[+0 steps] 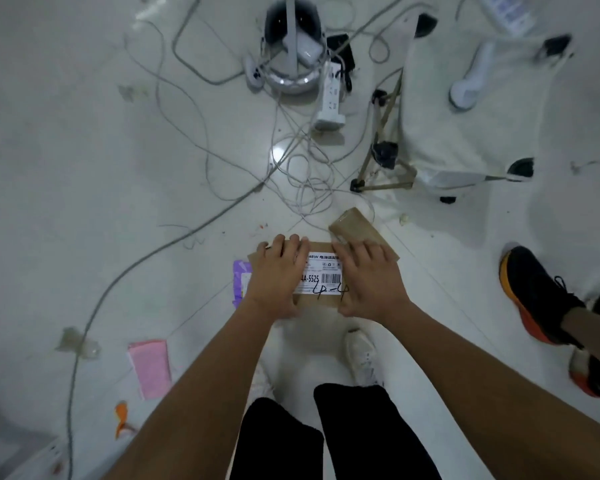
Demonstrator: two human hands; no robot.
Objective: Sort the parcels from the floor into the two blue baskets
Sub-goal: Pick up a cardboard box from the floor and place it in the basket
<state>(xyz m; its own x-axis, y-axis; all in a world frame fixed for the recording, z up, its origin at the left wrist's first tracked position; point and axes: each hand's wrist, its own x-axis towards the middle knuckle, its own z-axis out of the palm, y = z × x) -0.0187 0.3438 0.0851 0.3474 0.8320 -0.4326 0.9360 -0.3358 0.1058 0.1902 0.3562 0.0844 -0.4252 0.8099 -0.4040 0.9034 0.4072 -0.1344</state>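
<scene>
A flat brown cardboard parcel [321, 299] with a white barcode label lies low over the white floor in the middle of the view. My left hand [274, 278] grips its left half, fingers over the far edge and thumb at the near edge. My right hand [368, 282] grips its right half the same way. A second brown parcel [354, 230] lies just behind, touching the first. A purple parcel [239, 282] sticks out from under my left hand. A pink parcel [151, 367] lies on the floor at lower left. No blue basket is in view.
Tangled cables [302, 174] cross the floor ahead, with a power strip [329, 98] and a headset [293, 46] beyond. A tripod [381, 157] and a cloth-draped stand [465, 116] are at right. Another person's shoes [541, 296] stand at the right edge. My own shoe [361, 355] is below the parcel.
</scene>
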